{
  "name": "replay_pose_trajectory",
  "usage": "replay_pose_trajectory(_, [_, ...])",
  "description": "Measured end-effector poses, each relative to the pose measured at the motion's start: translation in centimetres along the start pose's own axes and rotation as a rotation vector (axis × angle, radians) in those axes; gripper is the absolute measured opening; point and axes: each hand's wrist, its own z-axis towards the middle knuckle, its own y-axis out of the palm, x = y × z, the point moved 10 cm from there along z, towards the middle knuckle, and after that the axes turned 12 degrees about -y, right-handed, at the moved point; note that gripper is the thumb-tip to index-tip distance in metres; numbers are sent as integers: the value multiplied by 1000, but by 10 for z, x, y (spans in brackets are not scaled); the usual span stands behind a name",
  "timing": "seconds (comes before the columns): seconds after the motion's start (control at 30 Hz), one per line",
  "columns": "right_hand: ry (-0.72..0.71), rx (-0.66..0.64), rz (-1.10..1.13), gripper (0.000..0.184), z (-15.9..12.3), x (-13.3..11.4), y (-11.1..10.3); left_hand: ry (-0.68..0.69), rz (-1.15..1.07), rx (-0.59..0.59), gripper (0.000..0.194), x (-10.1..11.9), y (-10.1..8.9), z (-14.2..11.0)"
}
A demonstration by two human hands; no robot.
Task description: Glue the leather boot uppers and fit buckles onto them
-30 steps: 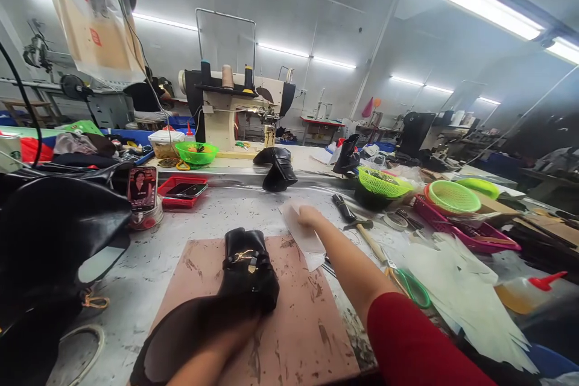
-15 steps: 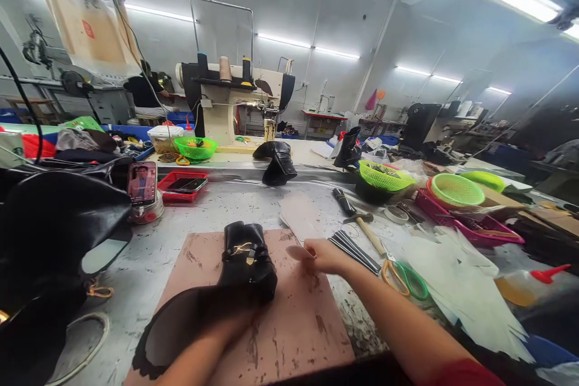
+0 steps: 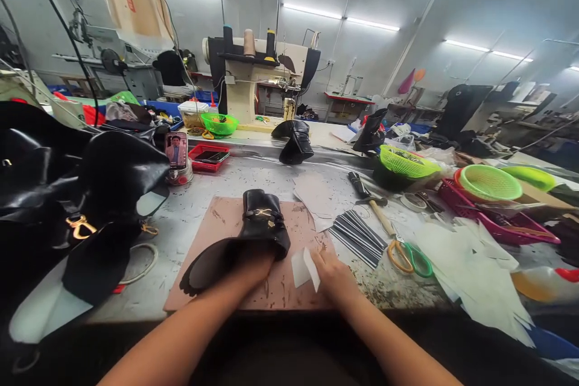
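A black leather boot upper point(image 3: 265, 223) with a gold buckle lies on the pink board point(image 3: 203, 241), its wide flap spread to the left. My left hand point(image 3: 259, 264) reaches inside the upper, so its fingers are hidden. Just right of the upper, my right hand point(image 3: 335, 277) pinches a thin, bent white piece point(image 3: 304, 269), whose material I cannot make out. Beyond that hand lies a stack of pale cut pieces point(image 3: 313, 190). A fan of dark strips with light edges point(image 3: 359, 236) rests to its right.
A hammer point(image 3: 380, 216) and scissors point(image 3: 409, 258) lie at right, near white sheets point(image 3: 470, 259). More black leather uppers point(image 3: 113, 187) crowd the left. A phone point(image 3: 176, 151) stands beside a red tray point(image 3: 208, 158). The sewing machine point(image 3: 244, 93) is behind, another black upper point(image 3: 296, 143) before it.
My right hand has drawn the thin piece nearer to me, and it now shows as a bent white sheet. My left hand remains in the boot upper. The view has swung left.
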Motion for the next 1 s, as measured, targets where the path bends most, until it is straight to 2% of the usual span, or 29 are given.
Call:
replay_pose_trajectory(0.13, [196, 25, 355, 25, -3, 20, -14, -10, 96, -81, 29, -1, 16, -23])
replay_pose_trajectory(0.2, [221, 9, 436, 21, -3, 17, -17, 11, 127, -131, 30, -4, 25, -40])
replay_pose_trajectory(0.3, [121, -82, 465, 18, 4, -21, -1, 46, 171, -181, 52, -8, 37, -64])
replay_pose_trajectory(0.4, [-115, -136, 348, 21, 23, -79, 21, 33, 181, -230, 70, -11, 48, -75])
replay_pose_trajectory(0.47, [-196, -110, 233, 28, 39, -99, 30, 11, 179, -234, 81, -12, 49, -76])
replay_pose_trajectory(0.5, [-204, -100, 187, 32, 46, -101, 32, 7, 180, -227, 86, -13, 48, -77])
replay_pose_trajectory(0.6, [-176, -76, 51, 39, 59, -86, 30, 69, 176, -181, 87, -9, 43, -78])
replay_pose_trajectory(0.73, [-105, -39, -51, 47, 55, -60, 21, 159, 127, -94, 85, -6, 35, -82])
replay_pose_trajectory(1.0, [-46, -18, -104, 58, 49, -48, 27, 159, 173, -71, 83, -2, 34, -85])
